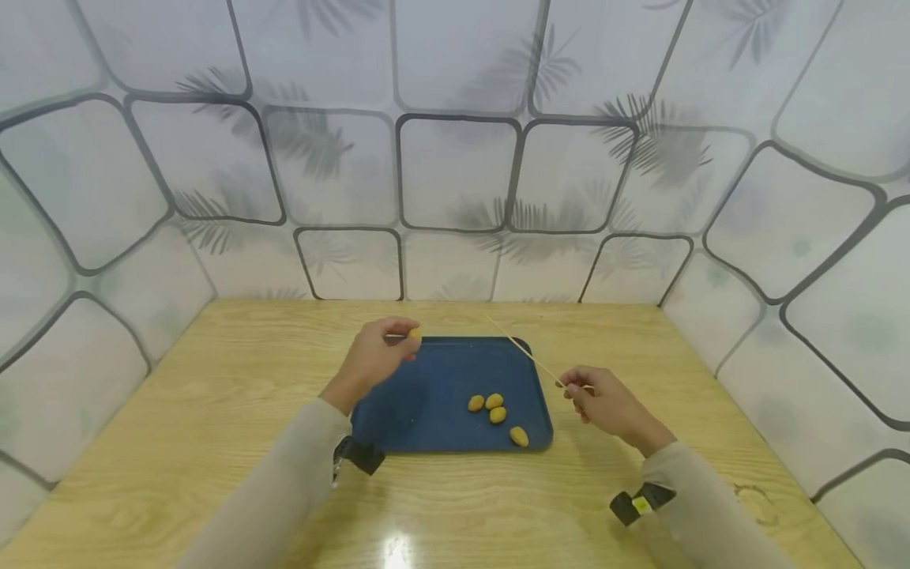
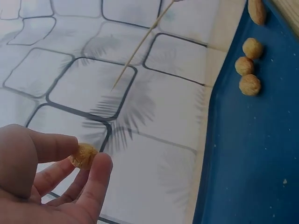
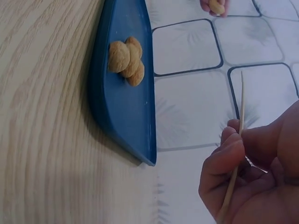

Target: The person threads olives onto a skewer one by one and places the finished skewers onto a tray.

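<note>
One piece (image 2: 84, 156) is being pinched by the left hand (image 1: 375, 354) at eleven o'clock of the tray (image 1: 437, 379); the stick (image 1: 526, 352) is being pinched by the right hand (image 1: 600, 399) at three; the piece is being judged light, brittle, best held gently by its sides.

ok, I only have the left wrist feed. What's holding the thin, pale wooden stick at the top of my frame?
Observer: The person's right hand pinches the stick; the right wrist view shows the grip.
Operator: Which half of the dark blue, rectangular tray are the four rounded, yellow-brown pieces on?
Observer: All four lie on its right half, per the head view.
Operator: And where's the left hand against the tray?
Observer: In the head view it overlaps the tray's far left corner.
</note>
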A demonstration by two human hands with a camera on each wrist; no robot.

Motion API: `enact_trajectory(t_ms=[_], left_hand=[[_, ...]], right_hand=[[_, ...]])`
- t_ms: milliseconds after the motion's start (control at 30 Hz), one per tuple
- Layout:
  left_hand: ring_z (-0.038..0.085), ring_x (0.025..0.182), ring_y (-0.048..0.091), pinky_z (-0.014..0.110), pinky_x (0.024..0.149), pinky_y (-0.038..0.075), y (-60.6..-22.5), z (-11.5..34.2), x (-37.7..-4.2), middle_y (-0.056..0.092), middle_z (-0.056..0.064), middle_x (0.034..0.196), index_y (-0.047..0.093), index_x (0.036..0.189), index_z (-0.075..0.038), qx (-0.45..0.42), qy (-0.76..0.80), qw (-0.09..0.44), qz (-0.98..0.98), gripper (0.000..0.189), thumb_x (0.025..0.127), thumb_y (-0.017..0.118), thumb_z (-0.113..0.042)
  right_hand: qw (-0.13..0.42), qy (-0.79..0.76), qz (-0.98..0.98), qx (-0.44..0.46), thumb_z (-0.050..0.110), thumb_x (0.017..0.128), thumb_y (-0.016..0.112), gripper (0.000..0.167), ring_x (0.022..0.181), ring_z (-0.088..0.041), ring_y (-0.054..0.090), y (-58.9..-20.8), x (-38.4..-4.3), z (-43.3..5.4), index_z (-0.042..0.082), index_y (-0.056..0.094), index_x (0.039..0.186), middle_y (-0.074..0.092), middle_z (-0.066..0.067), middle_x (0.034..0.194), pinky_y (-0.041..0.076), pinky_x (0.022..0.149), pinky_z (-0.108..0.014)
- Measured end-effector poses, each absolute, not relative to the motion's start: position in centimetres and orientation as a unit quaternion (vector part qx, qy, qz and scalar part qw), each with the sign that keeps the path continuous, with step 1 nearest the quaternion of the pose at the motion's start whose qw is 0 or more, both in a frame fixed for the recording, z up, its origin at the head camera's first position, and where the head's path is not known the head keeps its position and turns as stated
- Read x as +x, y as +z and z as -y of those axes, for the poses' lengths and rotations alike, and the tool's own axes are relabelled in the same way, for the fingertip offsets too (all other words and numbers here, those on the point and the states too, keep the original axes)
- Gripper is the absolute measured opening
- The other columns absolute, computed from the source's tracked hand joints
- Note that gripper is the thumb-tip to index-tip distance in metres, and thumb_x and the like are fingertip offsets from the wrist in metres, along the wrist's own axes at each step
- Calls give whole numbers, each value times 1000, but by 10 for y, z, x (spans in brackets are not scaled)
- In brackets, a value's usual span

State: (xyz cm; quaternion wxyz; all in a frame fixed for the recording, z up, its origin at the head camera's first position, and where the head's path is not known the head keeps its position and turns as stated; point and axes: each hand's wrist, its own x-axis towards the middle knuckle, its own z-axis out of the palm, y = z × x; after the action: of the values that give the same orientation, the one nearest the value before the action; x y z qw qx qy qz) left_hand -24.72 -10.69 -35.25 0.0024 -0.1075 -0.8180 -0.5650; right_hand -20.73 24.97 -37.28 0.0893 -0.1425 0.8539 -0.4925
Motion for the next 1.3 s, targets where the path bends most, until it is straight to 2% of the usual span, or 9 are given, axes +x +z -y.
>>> enact_trajectory(t_ms=[167,400,567,767,933,1067,1300], left_hand=[[35,102,63,40,84,56,-346,108,-245,56,19,117,55,125,3,-108,-624,-5,774,31,96,60,-7],[23,90,64,38,80,58,-338,109,-242,53,15,106,51,121,2,-113,-668,4,736,26,97,59,-4],[21,91,65,33,79,58,-336,111,-236,53,13,104,50,122,4,-100,-694,1,713,27,97,58,-2],[19,96,65,32,85,56,-327,112,-235,57,13,110,50,127,4,-114,-737,-9,666,28,100,54,-3],[14,91,66,29,83,56,-317,109,-232,61,5,103,51,125,6,-123,-766,-11,631,25,101,50,0],[15,90,67,28,82,56,-313,109,-230,64,3,98,51,125,8,-132,-784,-11,606,25,101,47,2],[16,90,66,28,79,57,-309,113,-226,62,6,98,53,105,-5,-137,-797,-18,588,6,102,49,-2]], right_hand=[[69,-490,-854,-162,-3,101,44,15,63,-14,46,-366,-203,-244,-8,55,109,52,-9,86,42,50,-24],[14,-454,-870,-194,-2,98,51,12,71,-16,55,-365,-197,-235,-3,59,107,57,-5,83,49,54,-26],[15,-429,-874,-227,2,100,52,12,67,-13,53,-363,-190,-228,0,61,108,55,-1,77,48,55,-27],[6,-412,-874,-260,6,101,53,12,63,-11,51,-358,-188,-223,3,62,108,57,1,78,46,53,-26],[22,-409,-870,-275,8,101,52,12,60,-10,50,-354,-185,-221,3,61,108,58,0,82,46,50,-26],[10,-405,-865,-296,8,101,52,13,65,-11,53,-351,-182,-217,2,62,107,59,1,83,47,52,-26],[-35,-397,-857,-327,8,100,55,11,68,-12,56,-342,-182,-208,4,64,105,60,5,85,48,57,-25]])
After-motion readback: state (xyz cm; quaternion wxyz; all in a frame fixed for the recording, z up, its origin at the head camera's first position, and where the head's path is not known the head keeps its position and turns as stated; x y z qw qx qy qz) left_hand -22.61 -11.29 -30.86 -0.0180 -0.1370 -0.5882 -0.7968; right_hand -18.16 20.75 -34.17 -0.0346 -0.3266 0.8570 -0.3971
